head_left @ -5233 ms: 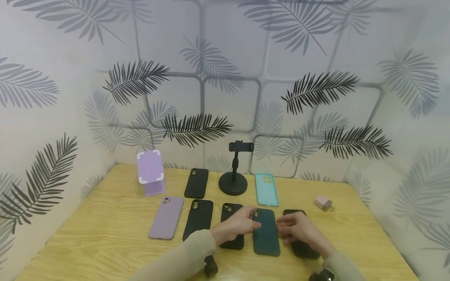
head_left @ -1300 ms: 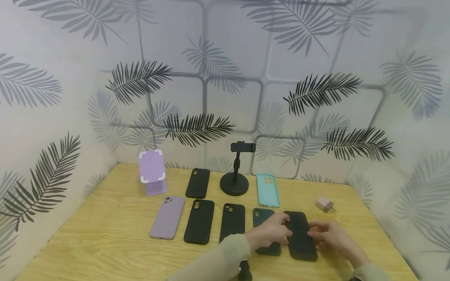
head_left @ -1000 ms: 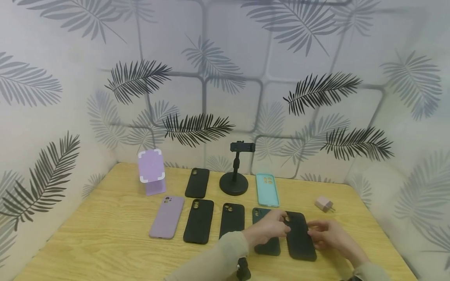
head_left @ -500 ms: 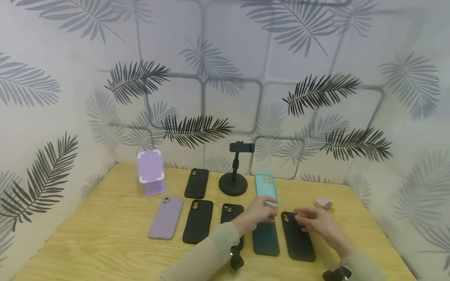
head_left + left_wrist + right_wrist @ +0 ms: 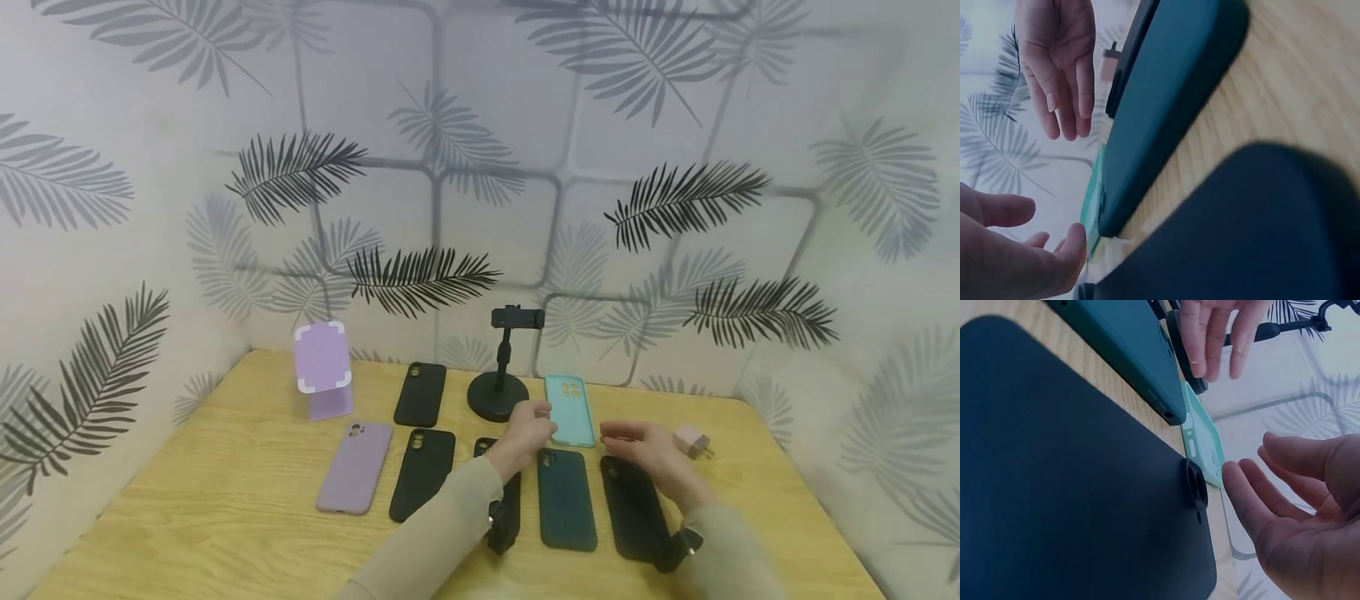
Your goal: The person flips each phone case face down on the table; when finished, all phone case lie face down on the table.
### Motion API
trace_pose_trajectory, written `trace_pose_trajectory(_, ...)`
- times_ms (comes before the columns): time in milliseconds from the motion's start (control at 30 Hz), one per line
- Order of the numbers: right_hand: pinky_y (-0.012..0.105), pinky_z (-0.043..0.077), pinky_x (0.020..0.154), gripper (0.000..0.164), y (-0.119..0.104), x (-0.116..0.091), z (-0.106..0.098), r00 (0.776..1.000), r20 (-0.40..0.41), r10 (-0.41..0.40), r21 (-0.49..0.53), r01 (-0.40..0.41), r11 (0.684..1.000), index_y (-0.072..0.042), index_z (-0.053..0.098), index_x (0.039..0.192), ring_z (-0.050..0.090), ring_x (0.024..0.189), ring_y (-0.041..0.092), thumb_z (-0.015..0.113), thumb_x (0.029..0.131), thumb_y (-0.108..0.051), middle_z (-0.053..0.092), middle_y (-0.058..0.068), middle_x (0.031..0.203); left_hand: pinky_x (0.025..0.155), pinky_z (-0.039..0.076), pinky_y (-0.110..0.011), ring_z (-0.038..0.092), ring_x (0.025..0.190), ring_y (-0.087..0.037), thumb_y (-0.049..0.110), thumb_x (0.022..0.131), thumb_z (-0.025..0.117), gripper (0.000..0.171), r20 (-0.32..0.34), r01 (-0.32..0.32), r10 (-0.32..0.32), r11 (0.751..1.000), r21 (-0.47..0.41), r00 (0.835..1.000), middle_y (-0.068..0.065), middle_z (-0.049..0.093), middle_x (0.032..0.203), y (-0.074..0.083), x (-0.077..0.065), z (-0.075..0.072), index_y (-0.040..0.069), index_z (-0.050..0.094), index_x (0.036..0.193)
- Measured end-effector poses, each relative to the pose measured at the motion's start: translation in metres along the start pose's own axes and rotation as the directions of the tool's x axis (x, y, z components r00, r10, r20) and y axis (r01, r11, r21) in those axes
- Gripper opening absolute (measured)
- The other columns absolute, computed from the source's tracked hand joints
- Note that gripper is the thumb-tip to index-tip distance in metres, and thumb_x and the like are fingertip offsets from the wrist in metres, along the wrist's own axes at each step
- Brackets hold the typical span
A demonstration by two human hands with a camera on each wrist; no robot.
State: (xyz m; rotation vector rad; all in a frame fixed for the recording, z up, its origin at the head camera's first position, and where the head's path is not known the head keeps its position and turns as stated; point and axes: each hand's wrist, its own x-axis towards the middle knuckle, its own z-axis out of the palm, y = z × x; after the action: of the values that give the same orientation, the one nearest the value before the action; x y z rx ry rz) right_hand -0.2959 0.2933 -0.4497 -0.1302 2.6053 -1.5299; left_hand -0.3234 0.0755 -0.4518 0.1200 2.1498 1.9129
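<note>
A turquoise phone case (image 5: 572, 417) lies inside up on the table, between my two hands in the head view. My left hand (image 5: 525, 433) hovers at its left edge, fingers relaxed and holding nothing. To its right is my right hand (image 5: 648, 454), loosely extended over the top of a black phone case (image 5: 633, 508). A dark teal phone case (image 5: 566, 500) lies flat just in front of the turquoise one. In the right wrist view, the fingertips (image 5: 1235, 475) of the right hand are beside the turquoise case's edge. My left forearm partly covers another black phone case (image 5: 513, 492).
A black phone stand (image 5: 498, 396) stands behind the left hand. A pink charger plug (image 5: 690, 440) sits beyond the right hand. Further left lie a lilac phone case (image 5: 356, 467), two black phone cases (image 5: 423, 475) and a lilac stand (image 5: 322, 358). A patterned wall closes off the back.
Both hands have left the sides of the rightmost black case and moved back and left, to either side of the turquoise case. Earlier they were at the teal case. The black case now lies straighter.
</note>
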Motion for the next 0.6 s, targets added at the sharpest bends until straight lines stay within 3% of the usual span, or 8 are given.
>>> trace_pose_trajectory(67,0.033,0.048,0.1,0.042,0.001,0.004,0.003,1.0,0.009,0.008,-0.003,-0.008,1.0,0.007,0.055,0.134,0.054,0.125,0.032,0.06,0.097,-0.013,0.058,0.024,0.135,0.097,0.05,-0.044,0.05,0.127,-0.035,0.0,0.094,0.057,0.049,-0.007,0.021,-0.021,1.0,0.005,1.0,-0.02,0.048,0.141,-0.001,0.001,-0.002,0.0,0.048,0.142)
trace_pose_trajectory(167,0.041,0.05,0.101,0.042,0.002,0.009,0.004,0.999,0.031,0.014,0.038,-0.016,0.999,0.012,0.052,0.134,0.056,0.122,0.035,0.057,0.098,-0.009,0.054,0.029,0.136,0.085,0.047,-0.04,0.055,0.108,-0.025,0.0,0.095,0.056,0.051,-0.003,0.054,-0.054,0.998,0.013,0.999,-0.02,0.046,0.144,-0.002,0.006,-0.003,0.001,0.045,0.144)
trace_pose_trajectory(200,0.043,0.05,0.102,0.042,0.003,0.011,0.004,0.999,0.028,0.018,0.042,-0.019,0.999,0.012,0.052,0.134,0.056,0.122,0.035,0.057,0.098,-0.008,0.054,0.03,0.136,0.078,0.045,-0.036,0.056,0.094,-0.021,0.0,0.095,0.055,0.051,0.004,0.064,-0.064,0.998,0.005,0.998,-0.021,0.045,0.145,-0.002,0.008,-0.002,0.0,0.044,0.145)
trace_pose_trajectory(300,0.045,0.052,0.1,0.042,0.004,0.016,0.004,0.999,0.043,0.025,0.084,-0.028,0.996,0.016,0.049,0.134,0.059,0.119,0.036,0.054,0.098,-0.006,0.052,0.034,0.135,0.059,0.034,-0.029,0.036,0.06,-0.012,-0.004,0.094,0.052,0.055,0.032,0.08,-0.08,0.997,-0.019,0.996,-0.023,0.043,0.146,-0.003,0.014,0.0,-0.001,0.04,0.147)
trace_pose_trajectory(433,0.041,0.054,0.097,0.042,0.006,0.021,0.007,0.997,0.068,0.026,0.133,-0.035,0.991,0.018,0.046,0.134,0.061,0.116,0.033,0.053,0.098,-0.002,0.05,0.036,0.136,0.048,0.023,-0.022,0.019,0.049,-0.009,-0.01,0.092,0.047,0.059,0.071,0.077,-0.072,0.995,-0.058,0.995,-0.023,0.039,0.151,-0.003,0.02,0.004,-0.003,0.035,0.149)
trace_pose_trajectory(533,0.038,0.055,0.095,0.043,0.006,0.025,0.009,0.996,0.08,0.026,0.155,-0.038,0.987,0.018,0.045,0.135,0.062,0.115,0.03,0.054,0.098,-0.002,0.048,0.036,0.138,0.05,0.025,-0.025,0.036,0.059,-0.011,-0.01,0.091,0.046,0.059,0.068,0.073,-0.07,0.996,-0.043,0.995,-0.022,0.037,0.153,-0.001,0.021,0.005,-0.002,0.037,0.149)
trace_pose_trajectory(600,0.036,0.056,0.094,0.044,0.005,0.027,0.009,0.996,0.084,0.036,0.157,-0.049,0.986,0.017,0.044,0.137,0.062,0.115,0.028,0.053,0.099,-0.004,0.046,0.036,0.139,0.055,0.036,-0.024,0.052,0.076,-0.015,-0.005,0.094,0.05,0.055,0.039,0.086,-0.084,0.996,-0.032,0.996,-0.021,0.041,0.15,0.001,0.021,0.006,-0.001,0.039,0.148)
